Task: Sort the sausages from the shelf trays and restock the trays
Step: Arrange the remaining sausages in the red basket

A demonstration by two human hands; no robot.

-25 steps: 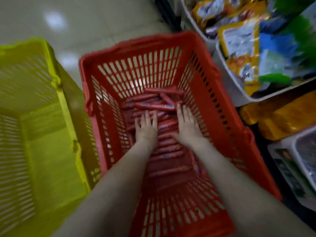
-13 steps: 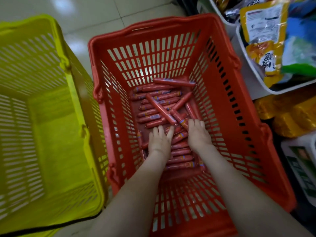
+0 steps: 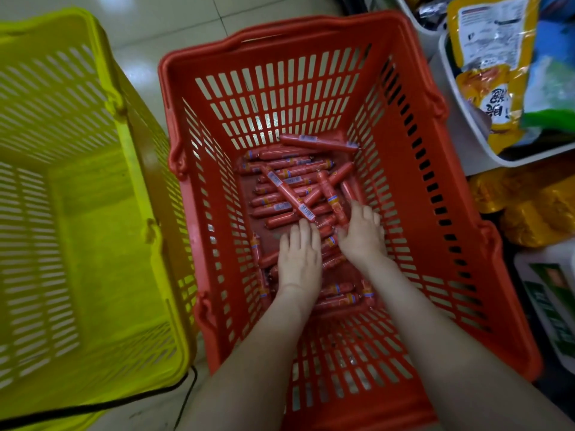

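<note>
Left grip (image 3: 300, 256) lies flat with straight fingers on the sausages (image 3: 281, 185), which spread beneath and ahead of it in the red basket (image 3: 280, 35). Right grip (image 3: 362, 236), just beside it, rests on them too; I cannot tell whether it clasps any.

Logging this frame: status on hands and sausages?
Left hand flat on sausages in red basket. Right hand on the pile too, grip unclear. Nothing blocks the hands; yellow basket stands beside.
</note>
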